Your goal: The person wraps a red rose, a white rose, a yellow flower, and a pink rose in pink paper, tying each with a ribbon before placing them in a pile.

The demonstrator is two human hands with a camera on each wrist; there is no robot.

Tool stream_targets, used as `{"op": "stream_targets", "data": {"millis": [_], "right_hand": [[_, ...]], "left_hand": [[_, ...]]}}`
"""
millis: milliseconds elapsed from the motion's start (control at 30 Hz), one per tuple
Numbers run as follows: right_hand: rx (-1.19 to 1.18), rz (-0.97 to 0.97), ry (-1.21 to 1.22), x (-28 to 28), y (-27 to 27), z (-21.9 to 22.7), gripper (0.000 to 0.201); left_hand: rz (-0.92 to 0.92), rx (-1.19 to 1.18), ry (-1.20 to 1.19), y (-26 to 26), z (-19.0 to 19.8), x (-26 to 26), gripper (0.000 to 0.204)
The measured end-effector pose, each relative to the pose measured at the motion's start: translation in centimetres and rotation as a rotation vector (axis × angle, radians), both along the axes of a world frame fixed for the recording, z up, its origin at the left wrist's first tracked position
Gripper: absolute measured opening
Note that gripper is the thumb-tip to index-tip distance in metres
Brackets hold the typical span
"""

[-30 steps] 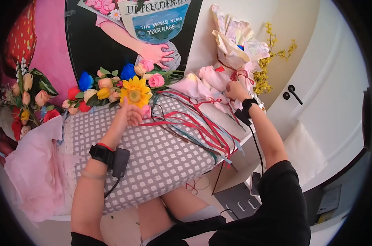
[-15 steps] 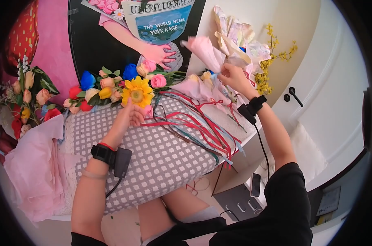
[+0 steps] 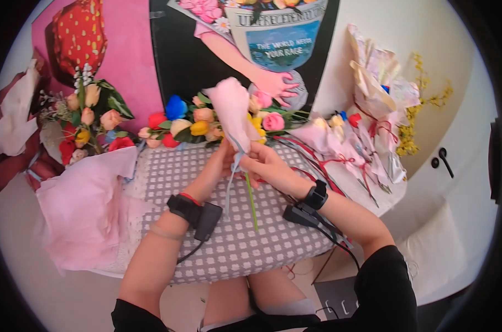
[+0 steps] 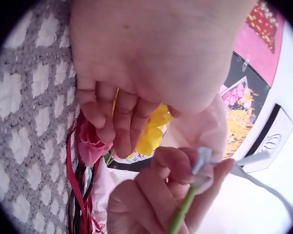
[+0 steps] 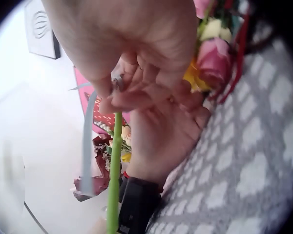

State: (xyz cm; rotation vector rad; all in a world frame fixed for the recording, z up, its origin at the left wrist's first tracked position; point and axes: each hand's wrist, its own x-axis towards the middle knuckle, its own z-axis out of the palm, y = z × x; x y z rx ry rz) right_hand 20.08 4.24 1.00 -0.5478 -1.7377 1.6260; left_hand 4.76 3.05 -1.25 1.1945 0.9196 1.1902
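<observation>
A single flower wrapped in pale pink paper [image 3: 229, 108] stands nearly upright over the cloth, its green stem [image 3: 252, 202] pointing down. My right hand [image 3: 268, 166] pinches it at the neck, where a grey-blue ribbon [image 3: 229, 191] is tied and trails down. Close beside the wrap, my left hand [image 3: 222, 160] has its palm turned up and fingers loosely bent; the left wrist view shows nothing held in those fingers. Whether its thumb touches the paper is hidden. Behind the hands is a yellow sunflower [image 3: 257, 128], partly covered by the wrap.
Mixed artificial flowers [image 3: 198, 128] lie along the back of the grey checked cloth [image 3: 207, 243]. Pink tissue [image 3: 85, 213] is piled at left, near another bouquet [image 3: 110, 119]. Small wrapped flowers [image 3: 339, 146] and red ribbons [image 3: 331, 188] lie at right, beside a tall wrapped bouquet [image 3: 378, 83].
My right hand has carried the pink-wrapped flower from the right side to the middle, beside my left hand. The head view has turned left.
</observation>
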Motion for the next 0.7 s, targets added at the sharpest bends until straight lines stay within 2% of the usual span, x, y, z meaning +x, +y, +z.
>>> {"op": "stream_targets", "data": {"millis": [33,100,167,233,267,300,367,400,467,533,600,633,700], "right_hand": [[0.004,0.024,0.007,-0.2,0.4,-0.6,0.027],[-0.037,-0.081,0.028,-0.1,1.0,-1.5,0.029],[-0.032,-0.080,0.038,0.3,1.0,-1.8,0.029],[-0.019,-0.085,0.049,0.8,0.6,-1.6,0.026],[-0.027,-0.079,0.047,1.0,0.5,-1.5,0.026],[-0.065,-0.110,0.056,1.2,0.4,-1.4,0.027],[-0.108,-0.138,0.066,1.3,0.4,-1.5,0.027],[-0.090,-0.136,0.058,1.3,0.5,-1.6,0.028],[-0.076,-0.131,0.056,1.2,0.4,-1.6,0.028],[-0.058,-0.172,0.027,1.2,0.2,-1.5,0.028],[-0.082,-0.152,0.043,1.3,0.2,-1.4,0.028],[-0.103,-0.137,0.058,1.3,0.2,-1.3,0.027],[-0.120,-0.134,0.077,1.4,0.3,-1.3,0.027]], "left_hand": [[0.024,0.004,0.007,0.5,-0.2,-0.5,0.069],[-0.095,-0.028,-0.047,1.5,-0.7,-1.0,0.072],[-0.075,0.007,-0.027,1.6,-0.9,-0.8,0.075],[-0.051,0.135,0.010,1.6,-1.3,-0.4,0.067],[-0.035,0.195,0.017,1.9,-2.2,-0.5,0.054],[-0.028,0.189,0.015,1.6,-1.9,-0.3,0.054],[0.015,0.411,0.251,0.6,-0.4,0.3,0.041],[-0.001,0.405,0.306,0.4,-0.3,0.1,0.049],[0.020,0.432,0.316,-0.1,0.3,0.6,0.050],[0.040,0.462,0.325,-0.2,0.2,0.6,0.050],[-0.037,0.448,0.080,0.2,-0.5,0.3,0.050],[-0.041,0.446,0.086,0.3,-0.6,0.2,0.050],[-0.011,0.447,0.089,0.1,-0.3,0.1,0.033]]}}
